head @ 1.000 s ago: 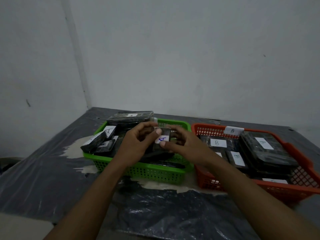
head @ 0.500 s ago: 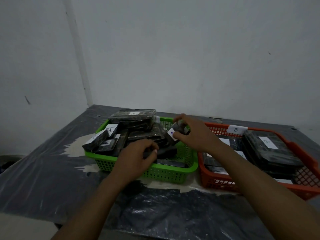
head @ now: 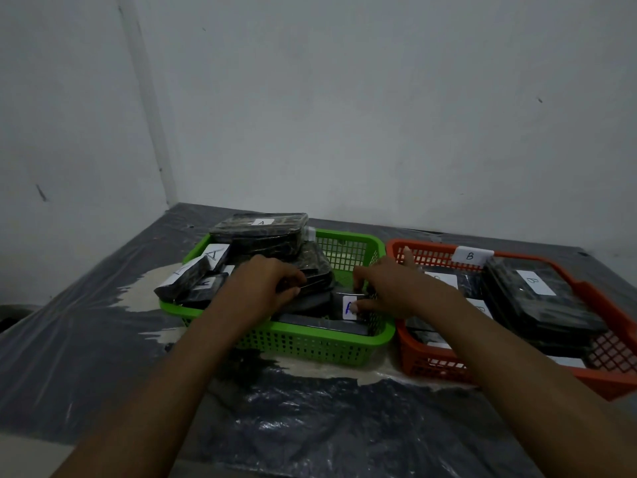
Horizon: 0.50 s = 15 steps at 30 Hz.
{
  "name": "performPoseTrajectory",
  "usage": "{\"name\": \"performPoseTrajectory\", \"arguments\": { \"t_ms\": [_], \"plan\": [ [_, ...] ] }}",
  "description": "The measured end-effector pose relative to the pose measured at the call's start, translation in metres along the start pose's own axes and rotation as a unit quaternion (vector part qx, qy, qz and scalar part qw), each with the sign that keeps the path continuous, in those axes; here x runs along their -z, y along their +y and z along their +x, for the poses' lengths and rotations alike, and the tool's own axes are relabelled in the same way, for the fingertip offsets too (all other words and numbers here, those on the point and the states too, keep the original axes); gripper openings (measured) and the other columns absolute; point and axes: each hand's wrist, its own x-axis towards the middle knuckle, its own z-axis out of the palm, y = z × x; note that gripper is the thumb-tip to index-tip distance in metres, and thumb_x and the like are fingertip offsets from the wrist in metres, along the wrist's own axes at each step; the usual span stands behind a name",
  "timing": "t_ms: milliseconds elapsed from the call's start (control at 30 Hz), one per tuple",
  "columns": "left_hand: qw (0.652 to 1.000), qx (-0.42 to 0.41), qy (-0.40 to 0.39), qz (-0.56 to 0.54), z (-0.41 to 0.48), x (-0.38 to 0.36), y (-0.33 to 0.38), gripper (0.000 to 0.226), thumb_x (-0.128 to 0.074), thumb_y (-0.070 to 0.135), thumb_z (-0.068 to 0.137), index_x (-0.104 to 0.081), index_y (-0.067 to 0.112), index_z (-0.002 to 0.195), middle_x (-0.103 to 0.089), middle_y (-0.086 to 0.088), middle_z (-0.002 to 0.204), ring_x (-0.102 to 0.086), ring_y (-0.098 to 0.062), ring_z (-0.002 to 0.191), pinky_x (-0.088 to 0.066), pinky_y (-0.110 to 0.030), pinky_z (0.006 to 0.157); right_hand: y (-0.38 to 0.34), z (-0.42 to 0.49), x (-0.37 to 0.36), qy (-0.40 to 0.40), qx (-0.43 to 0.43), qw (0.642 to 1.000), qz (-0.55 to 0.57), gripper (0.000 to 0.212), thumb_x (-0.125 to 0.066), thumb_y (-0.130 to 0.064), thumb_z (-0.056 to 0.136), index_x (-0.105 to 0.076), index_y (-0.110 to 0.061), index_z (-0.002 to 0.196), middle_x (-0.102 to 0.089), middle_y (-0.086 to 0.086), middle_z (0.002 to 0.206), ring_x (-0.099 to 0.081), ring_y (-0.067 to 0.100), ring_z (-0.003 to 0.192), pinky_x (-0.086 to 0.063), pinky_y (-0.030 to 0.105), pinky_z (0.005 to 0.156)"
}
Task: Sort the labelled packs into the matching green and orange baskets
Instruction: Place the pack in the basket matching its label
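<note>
dim, flat light; faint glare on the plastic sheet (head: 310, 426); soft focus, wide-angle bending at edges.

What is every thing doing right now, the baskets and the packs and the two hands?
Green basket: full of black packs.
Orange basket: holds packs marked B.
Small pack: inside the green basket, in the right hand's grip.
Right hand: closed on the small pack.
Left hand: pressing on the piled packs.

Green basket (head: 310, 343), orange basket (head: 434, 365), black packs (head: 262, 232) with white labels (head: 536, 281).
</note>
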Motion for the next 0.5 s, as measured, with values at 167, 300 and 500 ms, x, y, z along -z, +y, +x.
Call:
{"name": "performPoseTrajectory", "arguments": {
  "t_ms": [167, 300, 500],
  "plan": [
    [0.992, 0.011, -0.045, 0.121, 0.024, 0.006, -0.007, 0.027, -0.075, 0.037, 0.085, -0.072, 0.035, 0.112, -0.074, 0.005, 0.104, -0.068, -0.015, 0.094, -0.055, -0.032, 0.079, -0.009, 0.003, 0.002, -0.009, -0.016, 0.999, -0.03, 0.033, -0.069, -0.048, 0.089, -0.067, -0.021, 0.108, -0.066, 0.005, 0.116, -0.043, 0.028, 0.133, 0.008, 0.07, 0.114],
    [0.991, 0.002, -0.037, 0.13, 0.018, -0.002, -0.016, 0.027, -0.067, 0.048, 0.088, -0.073, 0.034, 0.11, -0.074, 0.006, 0.102, -0.068, -0.014, 0.091, -0.053, -0.029, 0.073, -0.018, 0.005, 0.003, -0.01, -0.016, 0.998, -0.066, 0.034, -0.066, -0.048, 0.091, -0.07, -0.018, 0.107, -0.068, 0.006, 0.115, -0.044, 0.031, 0.134, 0.008, 0.073, 0.114],
    [0.998, 0.034, -0.028, 0.047, 0.002, -0.017, -0.022, 0.027, -0.059, 0.055, 0.091, -0.074, 0.034, 0.1, -0.073, 0.011, 0.08, -0.061, -0.003, 0.066, -0.043, -0.022, 0.058, -0.019, 0.009, 0.017, -0.002, -0.019, 0.999, 0.035, 0.051, -0.061, -0.064, 0.088, -0.067, -0.02, 0.111, -0.069, 0.0, 0.114, -0.059, 0.022, 0.116, -0.021, 0.061, 0.116]
  ]
}}
